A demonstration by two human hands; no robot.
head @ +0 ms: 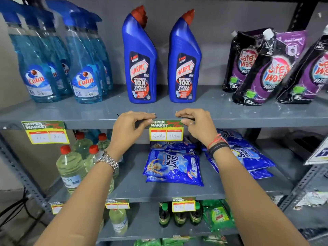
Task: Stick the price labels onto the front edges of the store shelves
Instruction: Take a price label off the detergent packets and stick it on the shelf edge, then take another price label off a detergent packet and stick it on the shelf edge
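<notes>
A yellow and green price label [166,132] hangs on the front edge of the grey upper shelf [248,122], below two blue Harpic bottles [140,59]. My left hand [132,126] pinches the label's top left corner against the edge. My right hand [194,124] pinches the top right corner, thumb under the lip and fingers on top. Another label [45,132] is stuck on the same edge at the left. Three smaller labels [183,204] sit on the lower shelf's edge.
Blue Colin spray bottles [53,59] stand at the upper left, purple Safewash pouches [271,68] at the upper right. Below lie blue Surf Excel packs [174,167] and clear bottles with red caps [71,167]. A second rack's edge [308,180] juts in at the right.
</notes>
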